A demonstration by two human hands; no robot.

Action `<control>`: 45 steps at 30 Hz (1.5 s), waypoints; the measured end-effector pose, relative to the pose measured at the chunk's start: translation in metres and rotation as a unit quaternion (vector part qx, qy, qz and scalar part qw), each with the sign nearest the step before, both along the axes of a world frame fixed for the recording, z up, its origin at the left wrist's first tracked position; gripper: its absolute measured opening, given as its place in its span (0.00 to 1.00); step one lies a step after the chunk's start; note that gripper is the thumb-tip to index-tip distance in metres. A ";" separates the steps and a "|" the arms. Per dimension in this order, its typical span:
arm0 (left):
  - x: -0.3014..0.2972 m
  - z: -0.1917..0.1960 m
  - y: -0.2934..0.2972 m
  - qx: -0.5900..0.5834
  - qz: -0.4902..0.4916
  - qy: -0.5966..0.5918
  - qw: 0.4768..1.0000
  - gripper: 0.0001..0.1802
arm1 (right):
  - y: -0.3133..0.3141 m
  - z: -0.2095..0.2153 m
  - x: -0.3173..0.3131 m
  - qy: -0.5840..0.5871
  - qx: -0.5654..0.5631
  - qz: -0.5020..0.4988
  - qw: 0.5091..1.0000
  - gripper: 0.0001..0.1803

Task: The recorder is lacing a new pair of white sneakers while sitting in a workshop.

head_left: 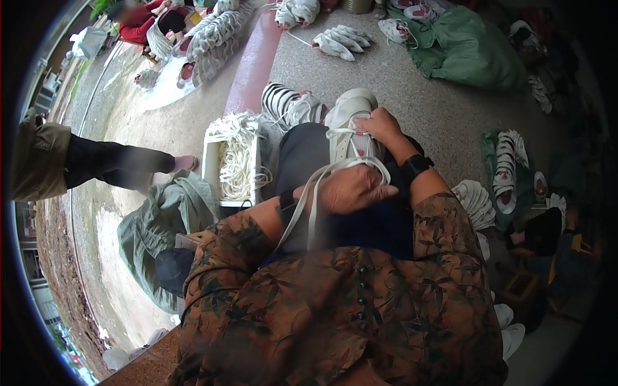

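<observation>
A white shoe [347, 132] with reddish marks on its tongue rests on my lap, its toe pointing away from me. White shoelace [307, 193] runs through its upper eyelets, and loose lengths loop over my left hand and hang down to the left. Near the shoe's opening, my left hand [351, 190] is closed on the lace, thumb pointing right. My right hand [382, 127] pinches the right eyelet edge of the shoe; whether lace is between those fingertips is hidden.
A white box [209, 161] of tangled laces stands left of my knee, beside a greyish-green sack [164, 222]. Stacked shoes [293, 106] lie beyond my knees. A green sack [470, 55] is at far right. One person's leg [122, 161] extends from the left; another person [138, 29] sits far left.
</observation>
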State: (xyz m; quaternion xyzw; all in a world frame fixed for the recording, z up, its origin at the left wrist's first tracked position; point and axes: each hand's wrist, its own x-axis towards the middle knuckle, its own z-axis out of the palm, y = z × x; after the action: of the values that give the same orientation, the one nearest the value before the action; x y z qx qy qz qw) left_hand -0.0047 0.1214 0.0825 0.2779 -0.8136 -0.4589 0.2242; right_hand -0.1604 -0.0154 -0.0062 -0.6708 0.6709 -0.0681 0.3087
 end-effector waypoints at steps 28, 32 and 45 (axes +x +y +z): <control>0.008 0.015 0.072 -0.055 -0.107 0.064 0.991 0.12 | 0.060 -0.002 -0.016 -0.101 -0.319 0.108 0.936 0.05; 0.010 0.006 0.077 -0.004 -0.121 0.005 0.993 0.13 | 0.062 0.008 -0.004 -0.058 -0.365 0.169 0.914 0.07; 0.013 0.003 0.073 0.106 -0.096 0.056 0.988 0.14 | 0.059 0.004 0.012 0.017 -0.402 0.264 0.877 0.02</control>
State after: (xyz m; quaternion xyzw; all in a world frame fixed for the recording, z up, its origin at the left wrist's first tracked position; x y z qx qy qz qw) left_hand 0.0086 0.1946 0.0859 0.1942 -0.7694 -0.5768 0.1938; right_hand -0.1479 0.0432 -0.0020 -0.8905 0.3888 -0.2363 0.0079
